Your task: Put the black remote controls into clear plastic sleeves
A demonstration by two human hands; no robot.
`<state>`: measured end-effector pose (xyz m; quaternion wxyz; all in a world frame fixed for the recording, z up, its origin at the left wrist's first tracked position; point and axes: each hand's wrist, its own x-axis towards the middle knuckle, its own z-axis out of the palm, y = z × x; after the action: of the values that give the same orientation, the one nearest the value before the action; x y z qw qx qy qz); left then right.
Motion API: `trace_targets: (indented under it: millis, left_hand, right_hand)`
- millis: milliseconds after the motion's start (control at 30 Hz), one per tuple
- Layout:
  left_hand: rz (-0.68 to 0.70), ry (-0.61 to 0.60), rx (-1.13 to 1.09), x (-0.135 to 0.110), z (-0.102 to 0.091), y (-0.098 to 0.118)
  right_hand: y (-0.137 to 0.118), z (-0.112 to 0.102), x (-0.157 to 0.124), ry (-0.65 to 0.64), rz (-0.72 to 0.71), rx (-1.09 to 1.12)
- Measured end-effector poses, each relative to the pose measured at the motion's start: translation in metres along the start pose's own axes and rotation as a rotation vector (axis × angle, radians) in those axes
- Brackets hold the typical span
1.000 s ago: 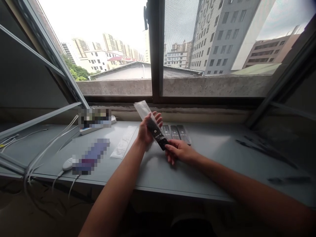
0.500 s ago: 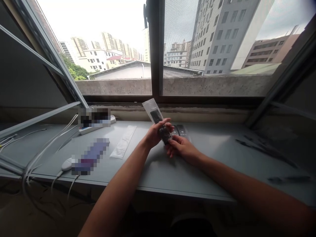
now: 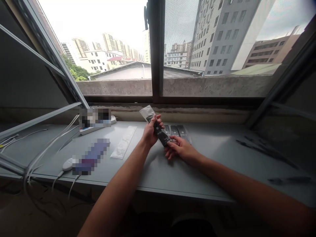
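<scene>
1. Remote control, dark and slim, in a clear sleeve: we hold it tilted above the middle of a grey table, before a window.
2. Furthest left on the table, we have a white strip, partly masked, and a masked purple thing.
3. Next comes a flat clear sleeve, lying apart; we judge that no remote is inside it yet.
4. Our left hand is wrapped around the remote's upper part. Film extends past the far end, so this remote seems already sleeved.
5. Our right hand pinches the near end between thumb and fingers. They hide that end, so we cannot tell whether the sleeve is closed there.
6. Just behind our hands, three remotes lie side by side, apparently already in film.
7. At far right, dark cables lie blurred, well apart from our hands.
</scene>
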<state>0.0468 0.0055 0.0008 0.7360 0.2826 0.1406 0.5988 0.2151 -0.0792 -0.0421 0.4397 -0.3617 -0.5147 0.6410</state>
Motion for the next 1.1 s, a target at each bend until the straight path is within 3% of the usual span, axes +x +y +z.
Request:
trace_targets:
  millis: [167,433,600,833,1100]
  left_hand:
    - [-0.094,-0.07,0.129,-0.004,-0.002,-0.016]
    - [-0.131,-0.006,0.21,-0.007,0.001,-0.011]
    - [-0.107,0.079,0.105,-0.004,0.005,-0.004]
    - [-0.022,0.286,-0.098,0.009,-0.003,0.014]
    - [-0.091,0.168,0.019,-0.002,0.008,-0.002]
  right_hand:
    - [0.0,0.0,0.0,0.036,-0.086,0.032]
    - [-0.007,0.002,-0.003,0.055,-0.061,-0.052]
    - [-0.009,0.001,-0.004,0.045,-0.035,-0.086]
    - [-0.008,0.005,-0.007,0.014,-0.065,-0.233]
    - [-0.011,0.01,-0.008,0.017,-0.082,-0.253]
